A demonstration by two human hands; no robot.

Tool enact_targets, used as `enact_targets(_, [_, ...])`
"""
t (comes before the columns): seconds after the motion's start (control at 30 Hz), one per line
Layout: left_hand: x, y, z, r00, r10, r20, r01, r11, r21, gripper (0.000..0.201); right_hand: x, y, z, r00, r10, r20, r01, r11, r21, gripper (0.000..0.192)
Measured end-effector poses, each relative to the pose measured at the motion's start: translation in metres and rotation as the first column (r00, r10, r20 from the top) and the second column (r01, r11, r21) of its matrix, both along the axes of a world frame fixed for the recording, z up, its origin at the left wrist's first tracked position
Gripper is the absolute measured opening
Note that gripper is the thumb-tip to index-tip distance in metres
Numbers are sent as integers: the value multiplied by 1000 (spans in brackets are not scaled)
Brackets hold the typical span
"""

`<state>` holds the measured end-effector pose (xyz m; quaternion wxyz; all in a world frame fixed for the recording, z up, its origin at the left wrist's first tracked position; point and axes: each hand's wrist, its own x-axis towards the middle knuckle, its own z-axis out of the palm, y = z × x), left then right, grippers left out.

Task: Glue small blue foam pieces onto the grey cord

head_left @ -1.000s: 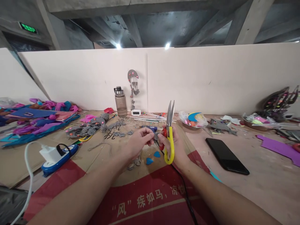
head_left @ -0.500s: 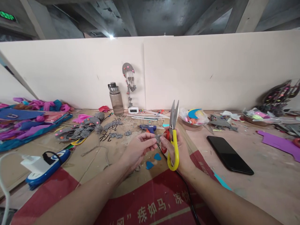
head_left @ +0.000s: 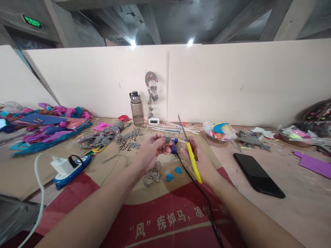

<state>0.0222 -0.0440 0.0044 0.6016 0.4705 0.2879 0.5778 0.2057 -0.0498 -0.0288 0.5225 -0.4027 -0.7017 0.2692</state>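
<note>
A small grey felt piece [head_left: 167, 139] is pinched by the left hand [head_left: 150, 151], while yellow-handled steel scissors [head_left: 190, 155] are gripped by the right hand [head_left: 200, 159].

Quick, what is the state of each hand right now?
Left hand: closed, pinching a small grey cut-out piece.
Right hand: closed, holding yellow-handled metal scissors.

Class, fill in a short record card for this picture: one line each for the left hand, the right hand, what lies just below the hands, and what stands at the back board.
left hand: left hand pinches a small grey piece
right hand: right hand grips yellow-handled scissors, blades pointing up and away
below the hands: two blue teardrop shapes, grey rings, black cord
at the back board: water bottle, small white clock
</note>
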Motion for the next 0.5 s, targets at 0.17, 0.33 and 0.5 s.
enact_targets(0.17, [-5,1,6,997,56,46,-60,993,99,24,1,-4,7,982,-19,190,9,999,53,36])
enact_targets(0.33, [-6,5,4,996,47,82,-54,994,92,22,1,-4,0,931,-33,363,-9,994,112,35])
enact_targets(0.5, [-2,4,2,999,41,18,-43,990,135,19,1,-2,-5,917,-86,389,17,984,177,38])
